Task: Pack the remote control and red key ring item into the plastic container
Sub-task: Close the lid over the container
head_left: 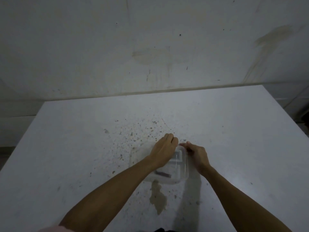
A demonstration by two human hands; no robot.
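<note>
A clear plastic container (183,166) sits on the white table (66,148), a little right of centre. Through its clear top I see a dark, reddish item (163,174) near the front and a pale rectangular object with a dark edge (177,156) further back; I cannot tell which is the remote control. My left hand (164,148) lies across the top of the container, fingers curled over its far edge. Pressed against the container's far right corner is my right hand (197,154), fingertips on the rim. Much of the container's left side is hidden under my left forearm.
The table top is speckled with small dark spots around the container, and a brownish stain (158,196) lies just in front of it. A stained white wall (150,47) stands right behind the table's far edge. The table's right edge (284,111) drops to a dark floor.
</note>
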